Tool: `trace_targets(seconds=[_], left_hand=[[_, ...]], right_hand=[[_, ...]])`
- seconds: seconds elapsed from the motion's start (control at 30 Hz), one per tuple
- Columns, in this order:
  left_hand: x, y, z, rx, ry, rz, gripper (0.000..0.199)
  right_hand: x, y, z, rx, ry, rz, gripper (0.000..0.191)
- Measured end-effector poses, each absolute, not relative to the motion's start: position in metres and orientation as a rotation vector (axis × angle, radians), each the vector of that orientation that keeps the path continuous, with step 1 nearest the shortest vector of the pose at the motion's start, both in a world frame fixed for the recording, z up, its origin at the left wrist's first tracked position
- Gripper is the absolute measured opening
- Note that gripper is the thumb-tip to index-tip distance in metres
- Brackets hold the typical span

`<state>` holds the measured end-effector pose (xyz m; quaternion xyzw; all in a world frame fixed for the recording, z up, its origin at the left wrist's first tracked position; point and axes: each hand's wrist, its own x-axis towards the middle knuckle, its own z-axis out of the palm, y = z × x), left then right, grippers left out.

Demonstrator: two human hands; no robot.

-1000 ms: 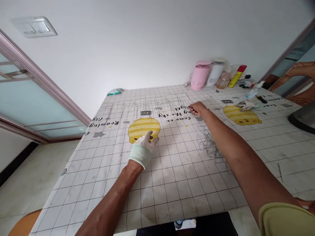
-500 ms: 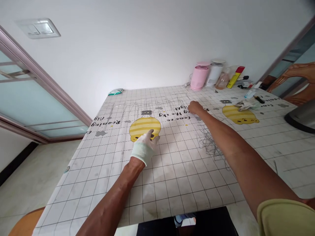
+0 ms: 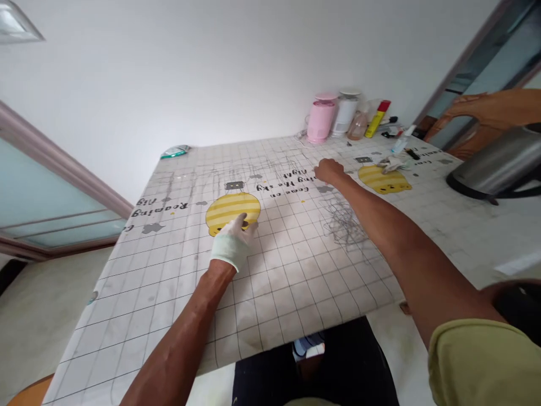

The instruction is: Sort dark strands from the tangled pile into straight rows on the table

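Note:
My left hand [image 3: 235, 231], in a white glove with a pale green cuff, rests on the tablecloth [image 3: 287, 282] over a printed yellow striped bear [image 3: 232, 207]. Its fingers are spread and nothing is in them. Farther away, my bare right hand [image 3: 329, 171] is closed against the cloth beside the upside-down lettering. Whatever it may grip is hidden by the fist. A tangle of thin grey lines [image 3: 344, 223] lies on the cloth left of my right forearm, and fainter grey lines run along the far side.
By the wall stand a pink cylinder [image 3: 321, 121], a white cylinder [image 3: 345, 115], an amber bottle [image 3: 357, 125] and a yellow-red box [image 3: 377, 119]. A crumpled white glove [image 3: 395, 163], a spray bottle [image 3: 404, 139] and a metal kettle [image 3: 502, 160] are on the right. A green-white packet [image 3: 175, 151] marks the far left corner.
The view has swung to the right, showing more of the kettle. My right hand has shifted slightly right along the cloth, still closed. My left hand keeps its place on the printed bear.

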<state>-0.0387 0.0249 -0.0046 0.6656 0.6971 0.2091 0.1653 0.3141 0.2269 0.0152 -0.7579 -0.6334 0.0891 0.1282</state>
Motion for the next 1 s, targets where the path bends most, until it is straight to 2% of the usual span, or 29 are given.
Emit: trace_targets(seconds=[0.13,0.23,0.37,0.43,0.6,0.67,0.8,1.0], left_hand=[[-0.037,0.024,0.001,1.903,1.958,0.614,0.048],[-0.038,0.024,0.003,1.885,1.952,0.588,0.052],[-0.038,0.027,0.001,1.915,1.956,0.546,0.055],[-0.037,0.027,0.001,1.952,1.939,0.518,0.055],[-0.032,0.023,0.003,1.967,1.952,0.476,0.059],[-0.030,0.021,0.005,1.966,1.955,0.447,0.059],[-0.028,0.019,0.008,1.963,1.952,0.395,0.059],[-0.031,0.024,0.000,1.993,1.931,0.455,0.055]], right_hand=[[0.374,0.180,0.040,-2.338,-1.755,0.206,0.030],[0.421,0.136,0.055,-2.400,-1.708,0.287,0.023],[0.456,0.081,0.057,-2.389,-1.829,0.221,0.019],[0.452,0.060,0.046,-2.294,-1.925,0.113,0.024],[0.385,0.023,-0.002,-2.049,-2.158,0.016,0.062],[0.356,0.017,-0.020,-2.000,-2.300,0.031,0.071],[0.344,0.020,-0.039,-2.029,-2.327,0.049,0.070],[0.413,0.022,-0.038,-2.143,-2.205,0.020,0.068]])
